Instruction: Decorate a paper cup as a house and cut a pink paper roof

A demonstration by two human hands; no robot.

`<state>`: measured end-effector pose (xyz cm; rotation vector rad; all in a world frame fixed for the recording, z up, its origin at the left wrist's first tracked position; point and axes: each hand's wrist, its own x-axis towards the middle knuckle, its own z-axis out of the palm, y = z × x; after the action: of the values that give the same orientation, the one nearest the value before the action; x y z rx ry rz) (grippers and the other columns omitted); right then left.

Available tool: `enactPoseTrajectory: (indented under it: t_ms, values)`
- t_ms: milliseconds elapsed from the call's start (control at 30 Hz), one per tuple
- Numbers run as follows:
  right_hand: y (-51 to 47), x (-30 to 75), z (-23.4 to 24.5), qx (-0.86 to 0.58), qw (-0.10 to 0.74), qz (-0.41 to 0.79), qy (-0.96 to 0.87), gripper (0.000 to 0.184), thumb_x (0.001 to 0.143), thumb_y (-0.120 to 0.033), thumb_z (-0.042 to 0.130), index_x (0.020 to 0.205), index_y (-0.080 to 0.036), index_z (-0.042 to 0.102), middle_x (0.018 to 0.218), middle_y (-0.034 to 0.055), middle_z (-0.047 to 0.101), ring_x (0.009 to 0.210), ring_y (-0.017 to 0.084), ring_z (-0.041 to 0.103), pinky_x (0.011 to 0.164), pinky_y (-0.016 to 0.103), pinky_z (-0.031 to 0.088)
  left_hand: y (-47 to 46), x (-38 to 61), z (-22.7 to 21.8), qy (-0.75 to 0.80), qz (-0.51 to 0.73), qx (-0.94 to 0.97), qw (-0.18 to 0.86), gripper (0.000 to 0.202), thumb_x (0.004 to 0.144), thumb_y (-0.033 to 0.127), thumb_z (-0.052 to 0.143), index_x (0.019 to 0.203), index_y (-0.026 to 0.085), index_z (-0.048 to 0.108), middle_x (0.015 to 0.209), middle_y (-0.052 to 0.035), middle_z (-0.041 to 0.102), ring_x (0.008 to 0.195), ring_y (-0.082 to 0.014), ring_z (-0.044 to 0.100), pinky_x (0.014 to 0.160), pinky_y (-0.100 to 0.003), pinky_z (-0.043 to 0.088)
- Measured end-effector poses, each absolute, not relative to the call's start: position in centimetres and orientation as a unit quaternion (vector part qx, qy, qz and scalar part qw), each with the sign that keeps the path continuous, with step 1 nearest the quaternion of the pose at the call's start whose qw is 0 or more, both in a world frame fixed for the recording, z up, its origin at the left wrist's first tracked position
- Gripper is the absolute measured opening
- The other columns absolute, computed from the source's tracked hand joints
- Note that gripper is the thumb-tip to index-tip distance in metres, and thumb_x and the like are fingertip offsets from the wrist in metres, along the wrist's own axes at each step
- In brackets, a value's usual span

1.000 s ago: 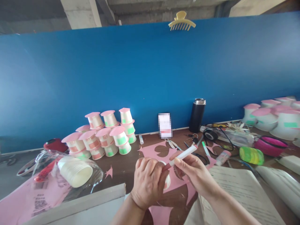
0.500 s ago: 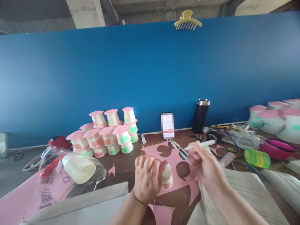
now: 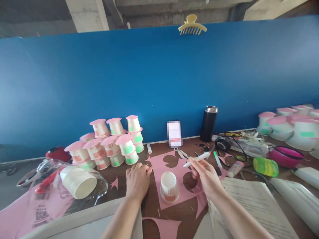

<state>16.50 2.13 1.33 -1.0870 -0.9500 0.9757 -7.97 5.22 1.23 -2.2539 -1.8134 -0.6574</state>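
Note:
My left hand (image 3: 138,182) lies palm down on the brown table, left of the pink paper, with no object visible in it; its fingertips are partly hidden. My right hand (image 3: 203,172) is closed around a white marker (image 3: 198,160) with a red end, held slantwise above the paper. A white paper cup (image 3: 168,181) stands mouth up on the pink paper sheet (image 3: 159,166), between my hands. It shows a reddish window drawing and a red patch, and a wider pale rim surrounds its foot. Round holes are cut through the sheet.
Stacked cups with pink tops (image 3: 109,146) stand at left, near bagged cups (image 3: 79,182). A black flask (image 3: 208,124), a phone (image 3: 174,134), cables and a yellow-green tape stack (image 3: 265,166) lie behind and right. Printed pages (image 3: 244,202) lie under my right arm.
My left hand has let go of the cup and moved left onto the table. The cup now stands upright on the paper. My right hand has moved left and lower with the marker.

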Motion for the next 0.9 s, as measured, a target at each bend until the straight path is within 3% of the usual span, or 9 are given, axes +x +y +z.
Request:
enactPoseTrajectory:
  t_ms: [100, 200, 267, 367, 500, 600, 733, 900]
  values:
    - [2.2, 16.6, 1.3, -0.486, 0.628, 0.428, -0.431, 0.035, 0.079, -0.049, 0.071, 0.066, -0.018, 0.058, 0.049, -0.0067, 0.045, 0.047, 0.010, 0.039, 0.050, 0.025, 0.029, 5.3, -8.0, 1.2, -0.614, -0.227, -0.752, 0.074, 0.026, 0.089, 0.037, 0.052, 0.076, 0.021, 0.067, 0.080, -0.0066, 0.063, 0.082, -0.0263, 0.061, 0.073, -0.039, 0.041]
    - [2.1, 16.4, 1.3, -0.488, 0.616, 0.432, -0.442, 0.036, 0.080, -0.050, 0.069, 0.067, -0.018, 0.057, 0.050, -0.0070, 0.043, 0.047, 0.009, 0.037, 0.049, 0.024, 0.028, 5.3, -7.8, 1.9, -0.589, -0.274, -0.758, 0.050, 0.024, 0.092, 0.036, 0.047, 0.092, 0.022, 0.067, 0.086, -0.0061, 0.063, 0.087, -0.0237, 0.060, 0.076, -0.036, 0.044]
    - [2.0, 16.3, 1.4, -0.487, 0.611, 0.436, -0.447, 0.037, 0.081, -0.052, 0.067, 0.070, -0.018, 0.058, 0.052, -0.0071, 0.042, 0.047, 0.009, 0.035, 0.047, 0.024, 0.026, 4.9, -7.6, 2.7, -0.507, -0.342, -0.791, 0.002, 0.026, 0.095, 0.034, 0.043, 0.096, 0.021, 0.065, 0.088, -0.0050, 0.062, 0.087, -0.0189, 0.059, 0.079, -0.032, 0.045]
    - [1.8, 16.2, 1.6, -0.484, 0.603, 0.440, -0.457, 0.036, 0.081, -0.052, 0.067, 0.078, -0.017, 0.061, 0.054, -0.0074, 0.041, 0.047, 0.008, 0.034, 0.047, 0.024, 0.026, 4.1, -7.2, 3.7, -0.357, -0.395, -0.844, -0.064, 0.024, 0.094, 0.034, 0.047, 0.104, 0.020, 0.063, 0.093, -0.0063, 0.062, 0.090, -0.0195, 0.057, 0.084, -0.033, 0.045]
    - [1.6, 16.4, 2.1, -0.482, 0.577, 0.446, -0.484, 0.035, 0.081, -0.050, 0.067, 0.090, -0.016, 0.064, 0.053, -0.0077, 0.042, 0.048, 0.009, 0.036, 0.047, 0.024, 0.029, 3.2, -6.5, 4.2, -0.277, -0.369, -0.882, -0.095, 0.042, 0.090, 0.047, 0.051, 0.121, 0.020, 0.059, 0.113, -0.0109, 0.061, 0.107, -0.0251, 0.054, 0.095, -0.040, 0.043]
    - [1.3, 16.6, 2.6, -0.484, 0.545, 0.454, -0.512, 0.035, 0.082, -0.050, 0.066, 0.087, -0.016, 0.064, 0.052, -0.0076, 0.042, 0.048, 0.009, 0.036, 0.047, 0.023, 0.027, 2.9, -6.2, 4.3, -0.295, -0.344, -0.885, -0.107, 0.054, 0.086, 0.055, 0.054, 0.129, 0.022, 0.055, 0.124, -0.0109, 0.058, 0.114, -0.0273, 0.051, 0.102, -0.044, 0.038]
    - [0.9, 16.6, 3.1, -0.490, 0.503, 0.455, -0.547, 0.033, 0.085, -0.049, 0.063, 0.080, -0.016, 0.062, 0.052, -0.0077, 0.039, 0.049, 0.008, 0.033, 0.047, 0.023, 0.025, 2.7, -5.8, 4.3, -0.325, -0.312, -0.887, -0.104, 0.061, 0.081, 0.056, 0.061, 0.131, 0.023, 0.053, 0.127, -0.0102, 0.058, 0.117, -0.0287, 0.050, 0.102, -0.045, 0.038]
    - [0.6, 16.4, 3.5, -0.507, 0.470, 0.436, -0.576, 0.033, 0.086, -0.048, 0.061, 0.079, -0.016, 0.061, 0.054, -0.0083, 0.034, 0.050, 0.008, 0.028, 0.045, 0.023, 0.022, 2.6, -5.6, 4.4, -0.331, -0.296, -0.892, -0.086, 0.051, 0.083, 0.053, 0.059, 0.123, 0.021, 0.059, 0.119, -0.0098, 0.062, 0.111, -0.0284, 0.052, 0.098, -0.047, 0.039]
